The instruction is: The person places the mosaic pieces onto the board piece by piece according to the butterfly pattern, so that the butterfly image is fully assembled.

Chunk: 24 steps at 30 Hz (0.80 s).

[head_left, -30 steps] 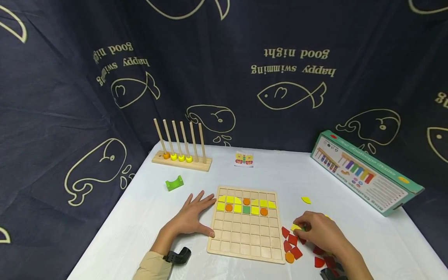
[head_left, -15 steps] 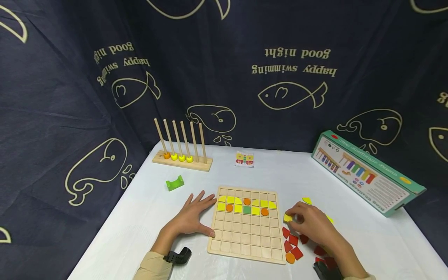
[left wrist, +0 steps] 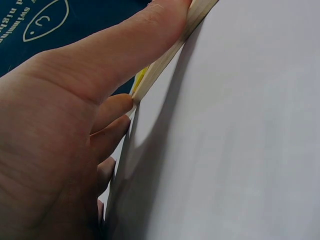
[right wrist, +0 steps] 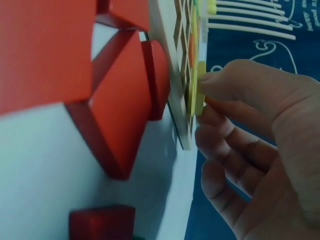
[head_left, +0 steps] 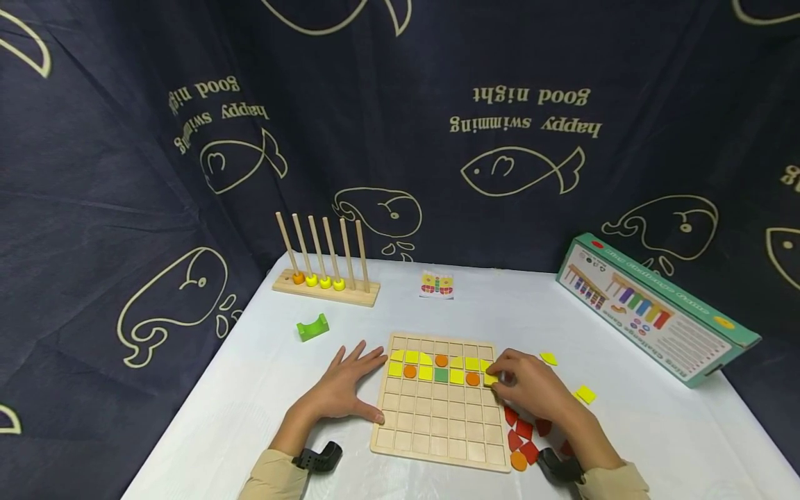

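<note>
A wooden grid board point(head_left: 425, 421) lies on the white table, with yellow, orange and green pieces set in two of its upper rows. My right hand point(head_left: 530, 380) pinches a yellow square tile point(right wrist: 201, 89) between thumb and fingers, right over the cell at the right end of the lower filled row. In the right wrist view the tile stands on edge in that sideways view, close over the board. My left hand point(head_left: 342, 386) lies spread at the board's left side, its thumb and fingertips at the rim; in the left wrist view its thumb point(left wrist: 125, 45) rests along the wooden edge.
Red pieces point(head_left: 523, 429) and an orange disc point(head_left: 519, 460) lie right of the board, with yellow pieces point(head_left: 585, 394) farther right. Behind stand a peg rack point(head_left: 325, 294), a green curved block point(head_left: 312, 327), a butterfly picture card point(head_left: 436, 285) and a box point(head_left: 650, 312).
My right hand has carried the yellow tile leftward from beside the red pieces to the board's right edge. The left hand has stayed in place.
</note>
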### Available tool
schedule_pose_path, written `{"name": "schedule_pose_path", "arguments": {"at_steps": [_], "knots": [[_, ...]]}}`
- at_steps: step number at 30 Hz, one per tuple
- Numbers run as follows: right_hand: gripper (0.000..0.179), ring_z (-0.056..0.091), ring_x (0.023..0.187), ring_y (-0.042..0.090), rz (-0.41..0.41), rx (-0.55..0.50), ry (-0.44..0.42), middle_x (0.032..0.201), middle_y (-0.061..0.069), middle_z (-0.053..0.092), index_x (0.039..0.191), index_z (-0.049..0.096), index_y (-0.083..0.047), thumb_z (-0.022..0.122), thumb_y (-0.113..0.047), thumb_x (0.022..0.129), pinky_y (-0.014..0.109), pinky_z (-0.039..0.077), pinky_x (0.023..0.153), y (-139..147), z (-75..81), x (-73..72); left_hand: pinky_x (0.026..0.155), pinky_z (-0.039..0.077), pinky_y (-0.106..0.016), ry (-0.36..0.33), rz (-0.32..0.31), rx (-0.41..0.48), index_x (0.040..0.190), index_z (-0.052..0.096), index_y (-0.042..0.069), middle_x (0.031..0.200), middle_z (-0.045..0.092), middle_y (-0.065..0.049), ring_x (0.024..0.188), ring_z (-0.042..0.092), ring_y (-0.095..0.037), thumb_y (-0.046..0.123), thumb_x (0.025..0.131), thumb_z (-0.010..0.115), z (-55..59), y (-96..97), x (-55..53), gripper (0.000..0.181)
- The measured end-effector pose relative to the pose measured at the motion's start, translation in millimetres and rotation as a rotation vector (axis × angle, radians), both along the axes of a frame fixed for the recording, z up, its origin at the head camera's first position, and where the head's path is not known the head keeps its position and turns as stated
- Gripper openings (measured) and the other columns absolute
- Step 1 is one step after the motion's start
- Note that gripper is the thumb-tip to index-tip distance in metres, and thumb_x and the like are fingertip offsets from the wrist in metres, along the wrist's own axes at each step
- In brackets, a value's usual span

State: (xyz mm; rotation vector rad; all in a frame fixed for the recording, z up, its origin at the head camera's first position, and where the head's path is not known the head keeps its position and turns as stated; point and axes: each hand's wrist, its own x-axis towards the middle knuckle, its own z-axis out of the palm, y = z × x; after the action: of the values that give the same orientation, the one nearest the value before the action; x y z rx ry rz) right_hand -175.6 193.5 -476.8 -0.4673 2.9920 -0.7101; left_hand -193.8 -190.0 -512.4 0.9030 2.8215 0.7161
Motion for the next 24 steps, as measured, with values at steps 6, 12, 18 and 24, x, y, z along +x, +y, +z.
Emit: {"name": "schedule_pose_path", "arguments": {"at_steps": [6, 12, 18, 24], "knots": [[0.019, 0.05, 0.078, 0.01, 0.004, 0.003, -0.011, 0.09, -0.013, 0.056, 0.096, 0.078, -0.021, 0.077, -0.023, 0.077, 0.031, 0.046, 0.073, -4, -2.5, -0.3, 0.114, -0.003, -0.053, 0.003, -0.001, -0.006, 0.149, 0.038, 0.02, 0.156, 0.026, 0.004, 0.145, 0.007, -0.027, 0.079, 0.054, 0.071, -0.4, 0.0, -0.2, 0.117], [0.02, 0.048, 0.077, 0.01, 0.002, 0.008, -0.003, 0.088, -0.012, 0.055, 0.098, 0.078, -0.022, 0.078, -0.023, 0.078, 0.029, 0.044, 0.069, -4, -3.1, -1.4, 0.114, -0.002, -0.053, 0.005, 0.002, -0.003, 0.149, 0.038, 0.02, 0.156, 0.027, 0.003, 0.145, 0.007, -0.028, 0.078, 0.055, 0.072, 0.4, -0.3, -0.1, 0.116], [0.02, 0.05, 0.074, 0.011, -0.037, -0.019, -0.031, 0.085, -0.012, 0.058, 0.101, 0.077, -0.02, 0.076, -0.02, 0.081, 0.029, 0.046, 0.066, 6, 2.2, -5.1, 0.113, -0.002, -0.054, 0.0, -0.003, 0.0, 0.149, 0.038, 0.019, 0.156, 0.027, 0.002, 0.145, 0.008, -0.029, 0.078, 0.055, 0.072, 1.2, 1.0, -0.2, 0.116], [0.019, 0.052, 0.076, 0.015, -0.038, -0.035, -0.013, 0.089, -0.005, 0.063, 0.101, 0.076, -0.014, 0.07, -0.009, 0.083, 0.033, 0.051, 0.072, 37, 6.2, -17.4, 0.114, -0.002, -0.053, -0.001, 0.004, -0.009, 0.149, 0.038, 0.02, 0.156, 0.027, 0.004, 0.145, 0.007, -0.028, 0.078, 0.054, 0.072, 1.3, -0.7, 0.6, 0.116]]}}
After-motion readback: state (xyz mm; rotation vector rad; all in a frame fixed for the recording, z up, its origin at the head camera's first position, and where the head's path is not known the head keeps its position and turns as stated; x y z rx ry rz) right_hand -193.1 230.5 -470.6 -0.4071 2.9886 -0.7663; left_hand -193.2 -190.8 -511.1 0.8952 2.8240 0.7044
